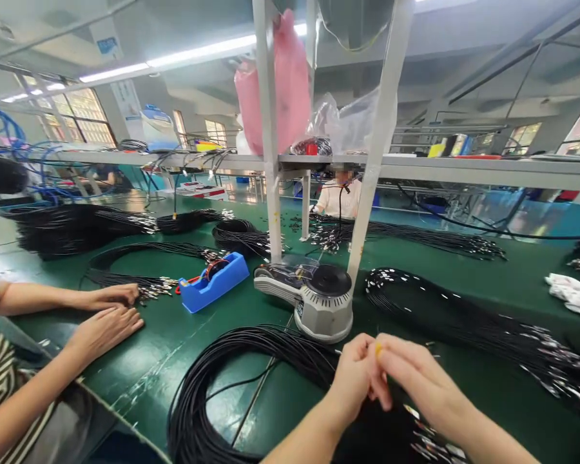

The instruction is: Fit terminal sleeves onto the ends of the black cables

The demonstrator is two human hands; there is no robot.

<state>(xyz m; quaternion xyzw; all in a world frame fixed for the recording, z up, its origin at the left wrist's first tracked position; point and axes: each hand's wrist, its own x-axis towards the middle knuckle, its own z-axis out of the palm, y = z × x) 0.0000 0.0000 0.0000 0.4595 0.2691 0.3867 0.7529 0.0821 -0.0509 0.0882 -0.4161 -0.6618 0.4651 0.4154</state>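
Head view: holds left hand (350,374) against right hand (415,368) with bent fingers, cannot tell whether grasping anything, over black cable coil (187,399) near carousel tape dispenser (325,314).

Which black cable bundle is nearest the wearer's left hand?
The big round foreground coil, partly hidden behind the left hand. The white-flecked bundle lies off to the right; the other bundles lie farther back on the green table.

No text legible; blue sign (107,46) near ceiling too blurred.
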